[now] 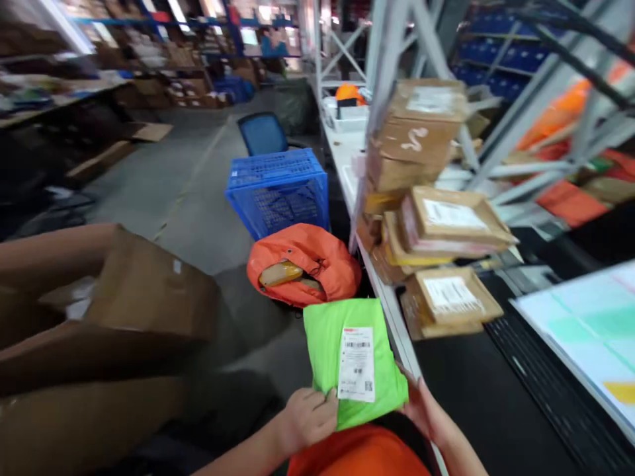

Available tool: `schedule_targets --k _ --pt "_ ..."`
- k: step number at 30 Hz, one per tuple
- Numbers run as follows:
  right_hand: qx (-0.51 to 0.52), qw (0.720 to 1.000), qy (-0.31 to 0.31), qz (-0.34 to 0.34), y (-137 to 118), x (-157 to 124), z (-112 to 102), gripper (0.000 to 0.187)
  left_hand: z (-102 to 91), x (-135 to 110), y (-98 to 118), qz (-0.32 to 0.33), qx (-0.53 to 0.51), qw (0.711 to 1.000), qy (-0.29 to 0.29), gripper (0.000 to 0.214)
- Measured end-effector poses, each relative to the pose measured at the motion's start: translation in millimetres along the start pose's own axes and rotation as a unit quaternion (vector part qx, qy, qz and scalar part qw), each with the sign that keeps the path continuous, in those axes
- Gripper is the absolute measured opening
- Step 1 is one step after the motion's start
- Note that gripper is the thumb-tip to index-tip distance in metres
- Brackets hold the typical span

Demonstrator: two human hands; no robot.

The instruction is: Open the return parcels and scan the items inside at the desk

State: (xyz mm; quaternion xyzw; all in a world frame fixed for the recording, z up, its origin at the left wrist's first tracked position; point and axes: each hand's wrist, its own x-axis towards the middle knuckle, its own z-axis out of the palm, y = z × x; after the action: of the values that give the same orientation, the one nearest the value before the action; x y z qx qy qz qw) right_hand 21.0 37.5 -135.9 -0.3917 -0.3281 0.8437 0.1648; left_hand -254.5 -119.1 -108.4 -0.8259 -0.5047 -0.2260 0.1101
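Observation:
A bright green mailing bag (322, 344) with a white barcode label on its upper face is held between my two hands at the lower middle. My left hand (311, 416) grips its lower left edge, fingers curled over near the label's corner. At the lower right edge, my right hand (421, 403) supports the bag, its fingers partly hidden under it. Just beyond lies an orange sack (332, 251) on the floor, its mouth gaping around yellow and brown parcels. Below the bag, more orange fabric (357, 456) shows at the bottom edge.
Cardboard parcels (421, 142) are stacked on the bench at right, beside a black keyboard (536, 377) and a white sheet (590, 317). A blue crate (278, 192) and a blue chair (262, 132) stand ahead. Large cardboard boxes (159, 284) fill the left.

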Motion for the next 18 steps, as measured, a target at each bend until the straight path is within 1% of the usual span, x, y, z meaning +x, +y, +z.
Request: schedule_targets --k 1,2,3,4,5,6,8,10,11,12,13,14,15,16,17,18 --pt "0.025 0.999 -0.013 -0.039 -3 -12 8 0.078 -5.6 3 7 0.037 -0.02 0.999 0.002 0.018" --pt "0.027 0.997 -0.018 -0.067 -7 -24 14 0.079 -8.3 7 14 0.071 -0.041 0.997 0.007 0.018" --pt "0.023 0.996 -0.011 -0.091 -12 -36 17 0.08 -8.2 13 21 0.099 -0.06 0.993 0.01 0.02" --pt "0.02 0.994 0.002 -0.108 -17 -49 16 0.08 -5.9 20 28 0.116 -0.074 0.99 0.008 0.023" --pt "0.025 0.992 0.024 -0.124 -20 -62 12 0.079 -1.8 29 36 0.119 -0.085 0.989 0.0 0.025" --pt "0.041 0.988 0.055 -0.14 -20 -76 4 0.076 3.6 38 44 0.104 -0.098 0.99 -0.017 0.027" --pt "0.089 0.974 0.123 -0.167 -15 -104 -21 0.069 17.6 58 60 0.039 -0.148 0.986 -0.058 0.031" --pt "0.135 0.955 0.187 -0.187 -1 -130 -49 0.067 35.8 80 76 -0.062 -0.236 0.967 -0.072 0.06" --pt "0.153 0.946 0.21 -0.194 8 -142 -63 0.067 46.5 92 85 -0.122 -0.289 0.947 -0.071 0.074" --pt "0.163 0.939 0.227 -0.202 17 -153 -76 0.067 58.3 106 94 -0.183 -0.347 0.917 -0.075 0.082" --pt "0.164 0.932 0.244 -0.213 26 -162 -87 0.066 70.9 120 104 -0.239 -0.407 0.877 -0.092 0.083" --pt "0.148 0.924 0.267 -0.231 35 -170 -95 0.063 84.0 133 115 -0.284 -0.466 0.828 -0.125 0.082" --pt "0.118 0.912 0.3 -0.253 44 -177 -102 0.058 97.3 146 127 -0.312 -0.523 0.774 -0.171 0.08" --pt "0.084 0.897 0.338 -0.273 52 -183 -107 0.052 110.5 158 139 -0.327 -0.572 0.72 -0.219 0.08" --pt "0.051 0.878 0.38 -0.288 60 -189 -112 0.046 123.3 168 151 -0.332 -0.609 0.672 -0.261 0.08" --pt "0.025 0.858 0.421 -0.294 67 -196 -115 0.041 135.2 176 163 -0.333 -0.634 0.635 -0.29 0.08"
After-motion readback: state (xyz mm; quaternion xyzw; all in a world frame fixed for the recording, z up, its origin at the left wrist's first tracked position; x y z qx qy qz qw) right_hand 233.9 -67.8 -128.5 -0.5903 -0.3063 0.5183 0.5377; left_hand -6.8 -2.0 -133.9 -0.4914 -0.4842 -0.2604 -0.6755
